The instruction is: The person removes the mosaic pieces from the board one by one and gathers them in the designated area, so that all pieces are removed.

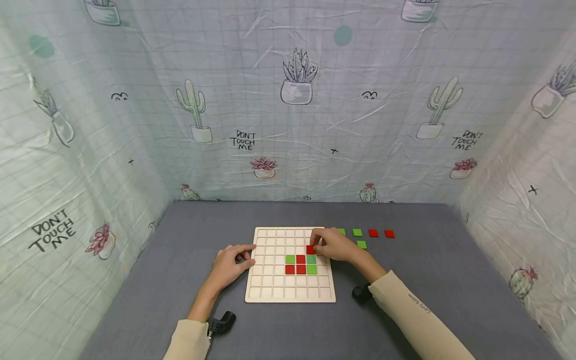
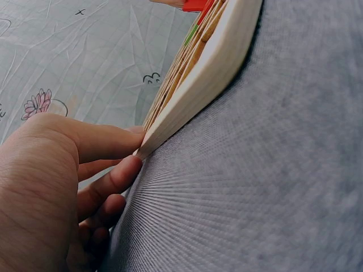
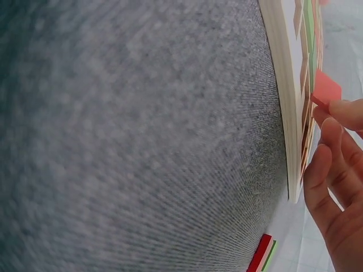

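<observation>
Right hand, in the head view, pinches a red tile between thumb and forefinger over the gridded board, toward its far right corner. Behind, the printed cloth repeats "DON'T TOUCH ME" in black capitals; the small lettering on the right sleeve cannot be read surely. Both forearms slant inward from the near edge of the grey table. The left hand touches the board's left edge, forefinger and thumb reaching out, apart from one another. Red and green tiles sit in two rows on the board, right of its middle; loose tiles lie beyond its right edge.

From the left wrist, fingertips meet the board's edge, with other fingers bent below.

From the right wrist, the red tile stands tilted in the pinch, the remaining fingers reaching forward beside the board's edge; whether the tile touches the board cannot be told.
</observation>
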`<state>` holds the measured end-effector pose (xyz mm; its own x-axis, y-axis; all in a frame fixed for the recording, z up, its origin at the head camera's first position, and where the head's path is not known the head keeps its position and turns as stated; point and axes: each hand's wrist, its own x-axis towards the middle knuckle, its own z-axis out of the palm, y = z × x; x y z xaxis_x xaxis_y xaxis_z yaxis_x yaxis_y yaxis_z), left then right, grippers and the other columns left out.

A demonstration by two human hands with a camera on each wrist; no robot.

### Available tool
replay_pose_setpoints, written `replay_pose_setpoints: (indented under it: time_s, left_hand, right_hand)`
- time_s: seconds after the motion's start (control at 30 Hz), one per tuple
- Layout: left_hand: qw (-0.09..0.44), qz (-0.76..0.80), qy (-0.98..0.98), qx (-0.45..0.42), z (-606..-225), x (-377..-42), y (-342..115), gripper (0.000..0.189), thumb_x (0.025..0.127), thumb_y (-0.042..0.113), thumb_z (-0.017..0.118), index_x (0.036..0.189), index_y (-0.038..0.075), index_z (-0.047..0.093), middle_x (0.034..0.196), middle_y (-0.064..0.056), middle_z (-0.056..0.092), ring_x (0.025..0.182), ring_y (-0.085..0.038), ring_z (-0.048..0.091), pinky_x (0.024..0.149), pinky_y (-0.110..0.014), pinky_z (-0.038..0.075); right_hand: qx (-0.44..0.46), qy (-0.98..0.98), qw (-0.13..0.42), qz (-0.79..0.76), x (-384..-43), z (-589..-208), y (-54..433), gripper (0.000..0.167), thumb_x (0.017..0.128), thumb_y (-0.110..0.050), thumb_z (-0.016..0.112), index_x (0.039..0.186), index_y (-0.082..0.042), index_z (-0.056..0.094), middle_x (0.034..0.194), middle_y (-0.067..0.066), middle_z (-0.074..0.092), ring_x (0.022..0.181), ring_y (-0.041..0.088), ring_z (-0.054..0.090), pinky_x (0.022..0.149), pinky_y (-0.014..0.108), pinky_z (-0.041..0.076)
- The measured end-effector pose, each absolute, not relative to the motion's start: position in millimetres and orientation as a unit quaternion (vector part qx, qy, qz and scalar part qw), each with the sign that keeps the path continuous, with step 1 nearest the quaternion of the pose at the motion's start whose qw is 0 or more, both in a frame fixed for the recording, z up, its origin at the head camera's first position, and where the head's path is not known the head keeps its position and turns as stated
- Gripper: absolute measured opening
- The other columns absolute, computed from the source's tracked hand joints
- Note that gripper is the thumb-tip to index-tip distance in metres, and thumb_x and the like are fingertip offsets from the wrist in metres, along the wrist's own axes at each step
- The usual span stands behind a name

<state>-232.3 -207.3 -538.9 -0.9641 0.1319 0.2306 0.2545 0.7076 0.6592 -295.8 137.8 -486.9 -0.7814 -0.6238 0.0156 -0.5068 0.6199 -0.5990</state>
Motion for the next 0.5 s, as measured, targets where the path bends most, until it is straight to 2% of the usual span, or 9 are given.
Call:
replay_pose_setpoints:
  time_s: [0.23, 0.5]
  left_hand:
    - [0.083, -0.368, -0.92, -0.108, -539, -231, -207, 0.038, 0.088, 0.025, 0.081, 0.125, 0.022, 0.076, 0.084, 0.017, 0.064, 0.081, -0.006, 0.05, 0.085, -0.037, 0.03]
    - [0.069, -0.369, -0.922, -0.098, -539, -231, -209, 0.038, 0.089, 0.027, 0.081, 0.127, 0.024, 0.075, 0.085, 0.019, 0.063, 0.083, -0.005, 0.05, 0.087, -0.036, 0.03]
  right_hand:
    - [-0.315, 0.889, 0.102, -0.316, -296, -486, 143, 0.01, 0.096, -0.004, 0.064, 0.101, -0.011, 0.069, 0.091, 0.0, 0.072, 0.072, 0.012, 0.057, 0.065, 0.026, 0.046]
    - [-0.314, 0.899, 0.069, -0.297, -301, -483, 159, 0.012, 0.096, -0.005, 0.066, 0.104, -0.012, 0.071, 0.093, 0.0, 0.072, 0.068, 0.009, 0.054, 0.065, 0.026, 0.047]
